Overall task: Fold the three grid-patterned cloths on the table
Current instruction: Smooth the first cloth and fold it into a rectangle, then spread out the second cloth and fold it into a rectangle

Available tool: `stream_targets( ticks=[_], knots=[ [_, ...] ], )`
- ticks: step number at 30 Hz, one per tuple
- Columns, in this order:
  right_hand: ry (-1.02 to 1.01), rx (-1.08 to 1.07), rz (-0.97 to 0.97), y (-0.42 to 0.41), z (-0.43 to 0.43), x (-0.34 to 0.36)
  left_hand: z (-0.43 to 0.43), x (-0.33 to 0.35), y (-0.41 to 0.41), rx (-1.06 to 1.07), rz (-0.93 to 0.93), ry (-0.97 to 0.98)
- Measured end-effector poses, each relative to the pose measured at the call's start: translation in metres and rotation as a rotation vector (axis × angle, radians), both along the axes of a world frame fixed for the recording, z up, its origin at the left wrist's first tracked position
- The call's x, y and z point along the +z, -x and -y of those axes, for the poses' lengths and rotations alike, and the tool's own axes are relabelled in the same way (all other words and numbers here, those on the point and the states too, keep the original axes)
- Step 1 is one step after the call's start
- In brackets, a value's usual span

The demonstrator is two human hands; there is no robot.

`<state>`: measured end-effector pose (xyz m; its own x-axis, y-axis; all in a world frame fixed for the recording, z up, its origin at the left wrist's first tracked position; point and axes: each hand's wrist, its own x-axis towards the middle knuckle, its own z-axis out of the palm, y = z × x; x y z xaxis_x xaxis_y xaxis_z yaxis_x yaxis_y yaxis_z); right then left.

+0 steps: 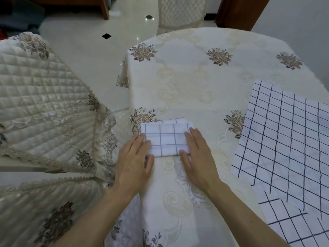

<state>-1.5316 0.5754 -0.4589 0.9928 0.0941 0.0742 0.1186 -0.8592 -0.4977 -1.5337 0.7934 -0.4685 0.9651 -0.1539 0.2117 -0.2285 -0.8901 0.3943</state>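
A small folded white cloth with a dark grid [166,139] lies near the table's left edge. My left hand [133,161] lies flat with straight fingers on the cloth's left end. On its right end rests my right hand [196,157], fingers straight, thumb at the near edge. A large unfolded grid cloth [288,148] lies spread flat at the right. Another unfolded grid cloth [299,225] lies at the near right, partly under the large one and cut off by the frame.
The table [204,82] wears a cream embroidered cover with brown flower motifs. A quilted cream chair back [44,104] stands close at the left, another quilted cover [35,211] at the near left. Tiled floor and a chair [179,13] lie beyond.
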Motion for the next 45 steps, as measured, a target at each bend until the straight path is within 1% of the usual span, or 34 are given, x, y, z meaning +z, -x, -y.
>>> stream_targets(
  ticks=[2, 6, 8, 11, 14, 18, 23, 26, 29, 31, 34, 36, 39, 45],
  knots=[
    [0.054, 0.04, 0.004, -0.006, -0.005, -0.005, 0.006, -0.001, -0.006, -0.021, -0.009, -0.055],
    [0.144, 0.128, -0.008, -0.02, -0.015, -0.015, 0.02, -0.007, -0.021, -0.103, -0.086, -0.228],
    [0.174, 0.164, -0.028, -0.026, -0.018, -0.022, 0.024, -0.013, -0.026, -0.132, -0.134, -0.275],
    [0.245, 0.177, -0.034, -0.028, -0.017, -0.03, 0.02, -0.022, -0.03, -0.118, -0.198, -0.291],
    [0.309, 0.156, -0.056, -0.029, -0.01, -0.033, 0.013, -0.025, -0.031, -0.093, -0.223, -0.294],
    [0.334, 0.117, -0.063, -0.033, -0.001, -0.033, 0.008, -0.023, -0.034, -0.047, -0.281, -0.271],
    [0.301, 0.063, -0.058, -0.041, 0.003, -0.033, 0.01, -0.021, -0.034, -0.018, -0.317, -0.226],
    [0.3, 0.066, -0.103, -0.045, 0.003, -0.03, 0.012, -0.017, -0.036, -0.008, -0.342, -0.233],
    [0.303, 0.116, -0.201, -0.05, 0.007, -0.023, 0.014, -0.01, -0.039, -0.009, -0.377, -0.277],
    [0.301, 0.11, -0.248, -0.043, 0.013, -0.015, 0.014, -0.005, -0.038, -0.007, -0.391, -0.301],
    [0.278, 0.069, -0.242, -0.014, 0.026, 0.001, 0.013, 0.002, -0.028, 0.025, -0.355, -0.244],
    [0.237, 0.063, -0.218, 0.006, 0.04, 0.012, 0.018, 0.008, -0.016, 0.049, -0.33, -0.167],
    [0.163, 0.015, -0.194, 0.029, 0.062, 0.029, 0.036, 0.021, 0.004, 0.087, -0.343, -0.04],
    [0.001, -0.116, -0.14, 0.078, 0.101, 0.061, 0.078, 0.05, 0.038, -0.041, -0.33, 0.045]
  ],
)
